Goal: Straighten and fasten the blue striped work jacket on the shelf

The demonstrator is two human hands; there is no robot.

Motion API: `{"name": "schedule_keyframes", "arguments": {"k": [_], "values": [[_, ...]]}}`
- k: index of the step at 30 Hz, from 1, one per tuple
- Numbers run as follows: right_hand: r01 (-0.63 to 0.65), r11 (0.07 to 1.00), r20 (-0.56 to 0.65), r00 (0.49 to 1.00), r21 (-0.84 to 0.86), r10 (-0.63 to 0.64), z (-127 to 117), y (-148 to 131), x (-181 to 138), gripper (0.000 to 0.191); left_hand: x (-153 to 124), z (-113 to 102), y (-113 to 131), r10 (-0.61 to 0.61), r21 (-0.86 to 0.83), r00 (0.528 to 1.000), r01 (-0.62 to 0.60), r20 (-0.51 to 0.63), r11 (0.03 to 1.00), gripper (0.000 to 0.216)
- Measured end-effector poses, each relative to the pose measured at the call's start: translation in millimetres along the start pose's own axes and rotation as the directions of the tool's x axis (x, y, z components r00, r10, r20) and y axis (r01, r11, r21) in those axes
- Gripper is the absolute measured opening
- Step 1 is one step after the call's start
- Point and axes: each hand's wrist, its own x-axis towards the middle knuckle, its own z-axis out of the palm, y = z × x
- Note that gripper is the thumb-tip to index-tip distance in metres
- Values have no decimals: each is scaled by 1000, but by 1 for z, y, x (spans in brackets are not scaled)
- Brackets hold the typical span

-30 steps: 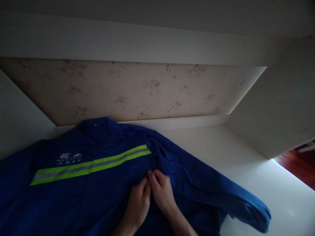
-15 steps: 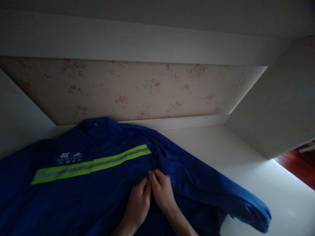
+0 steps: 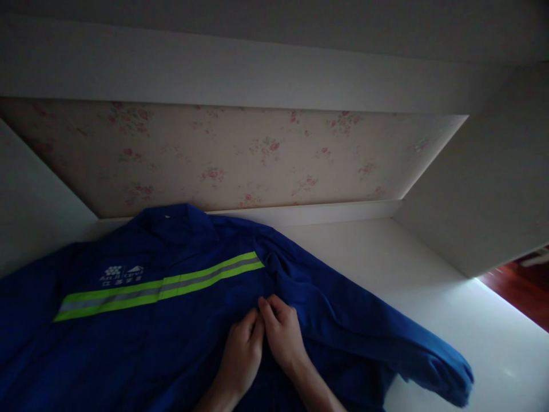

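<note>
A blue work jacket (image 3: 189, 326) lies spread out, front side up, with its collar toward the wall. Across its chest runs a yellow-green and grey reflective stripe (image 3: 189, 284), and a white printed logo (image 3: 122, 274) sits above the stripe. My left hand (image 3: 242, 349) and my right hand (image 3: 283, 329) meet over the chest below the stripe's right end. Both are closed, thumbs and fingertips pressed together and touching each other. Whatever they pinch, if anything, is hidden by the fingers. One sleeve (image 3: 386, 320) stretches out to the right.
Under the jacket is a white surface (image 3: 493, 355). A white back ledge (image 3: 326, 216) and floral wallpaper (image 3: 266, 160) close off the rear. White side panels stand left (image 3: 38, 200) and right (image 3: 484, 189). Reddish floor (image 3: 521, 292) shows at the far right.
</note>
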Motion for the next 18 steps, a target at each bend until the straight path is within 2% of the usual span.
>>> {"name": "schedule_keyframes", "arguments": {"k": [18], "values": [[-8, 1000, -1, 1000, -4, 8, 0, -3, -1, 41, 1, 0, -2, 9, -8, 1000, -10, -14, 1000, 37]]}}
